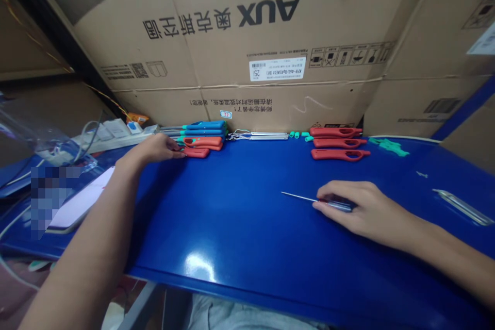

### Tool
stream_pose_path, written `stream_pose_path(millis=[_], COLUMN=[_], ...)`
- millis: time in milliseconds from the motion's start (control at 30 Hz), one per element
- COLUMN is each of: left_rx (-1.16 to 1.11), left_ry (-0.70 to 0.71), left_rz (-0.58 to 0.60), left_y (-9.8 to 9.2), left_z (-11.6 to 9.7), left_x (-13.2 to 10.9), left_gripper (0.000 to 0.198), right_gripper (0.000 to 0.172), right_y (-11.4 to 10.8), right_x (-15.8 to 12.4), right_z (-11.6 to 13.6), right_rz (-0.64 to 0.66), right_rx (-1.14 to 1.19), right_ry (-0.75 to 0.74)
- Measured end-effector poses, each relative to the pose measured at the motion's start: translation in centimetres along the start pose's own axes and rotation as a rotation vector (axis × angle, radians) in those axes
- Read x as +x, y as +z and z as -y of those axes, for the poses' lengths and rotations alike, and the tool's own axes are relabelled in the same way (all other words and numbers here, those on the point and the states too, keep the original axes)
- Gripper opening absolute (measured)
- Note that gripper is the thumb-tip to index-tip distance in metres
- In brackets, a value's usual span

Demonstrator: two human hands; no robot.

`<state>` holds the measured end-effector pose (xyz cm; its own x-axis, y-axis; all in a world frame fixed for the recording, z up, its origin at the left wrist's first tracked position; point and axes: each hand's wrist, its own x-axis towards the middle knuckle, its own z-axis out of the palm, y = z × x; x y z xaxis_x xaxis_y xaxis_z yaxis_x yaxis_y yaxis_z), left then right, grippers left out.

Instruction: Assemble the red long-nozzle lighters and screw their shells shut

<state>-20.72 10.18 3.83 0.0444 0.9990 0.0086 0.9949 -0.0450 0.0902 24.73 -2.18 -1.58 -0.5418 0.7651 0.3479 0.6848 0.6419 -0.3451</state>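
My left hand point(164, 148) reaches to the back left, its fingers closed at the near end of a red utility lighter point(198, 153). Right behind that lie an orange-red lighter point(211, 142) and several blue lighters point(207, 129), stacked side by side. In my right hand point(348, 203), over the right half of the table, is a thin screwdriver point(337, 204) with a dark handle; its shaft points left. Several red lighter bodies point(340, 154) without visible metal tubes lie in a row at the back right.
Metal tubes with white wires point(268, 136) and small green caps point(296, 135) lie along the back of the blue table point(232, 216). Green pieces point(390, 146) are at right, near a clear packet point(462, 206). Left stand a power strip point(116, 131) and a phone point(83, 201). Cardboard point(216, 62) walls the back.
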Motion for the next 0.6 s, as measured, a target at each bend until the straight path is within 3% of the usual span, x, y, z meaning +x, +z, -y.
stream_pose_path(millis=[100, 200, 300, 333, 367, 400, 467, 533, 600], left_rx=[0.003, 0.006, -0.024, -0.044, -0.090, -0.136, -0.133, -0.084, -0.097], left_ry=[0.014, 0.071, 0.184, 0.264, 0.429, 0.589, 0.824, 0.955, 0.982], left_rz=[-0.100, -0.272, -0.457, -0.479, -0.509, -0.505, -0.388, -0.276, -0.255], left_y=[-0.6, -0.7, 0.6, 1.4, 2.2, 3.0, 4.4, 5.3, 5.9], left_z=[-0.1, -1.8, -5.7, -7.4, -9.1, -10.9, -14.2, -16.8, -18.5], left_x=[-0.3, -0.6, -0.8, -0.9, -1.0, -1.2, -1.8, -2.4, -2.9], left_gripper=[0.047, 0.047, 0.038, 0.034, 0.032, 0.031, 0.027, 0.024, 0.024], right_gripper=[0.020, 0.027, 0.028, 0.026, 0.023, 0.020, 0.025, 0.038, 0.041], right_y=[0.2, 0.2, -0.5, -0.9, -1.3, -1.8, -2.5, -3.0, -3.3], right_x=[0.0, 0.3, 0.8, 1.0, 1.1, 1.3, 1.5, 1.7, 1.7], right_z=[-0.6, -1.5, -3.1, -3.7, -4.5, -5.3, -6.9, -8.4, -9.4], right_rz=[0.103, 0.164, 0.085, 0.048, 0.018, 0.001, -0.060, -0.080, -0.052], right_rx=[-0.027, -0.109, -0.218, -0.256, -0.299, -0.346, -0.427, -0.486, -0.500], right_ry=[0.054, 0.082, 0.131, 0.181, 0.253, 0.337, 0.512, 0.613, 0.628])
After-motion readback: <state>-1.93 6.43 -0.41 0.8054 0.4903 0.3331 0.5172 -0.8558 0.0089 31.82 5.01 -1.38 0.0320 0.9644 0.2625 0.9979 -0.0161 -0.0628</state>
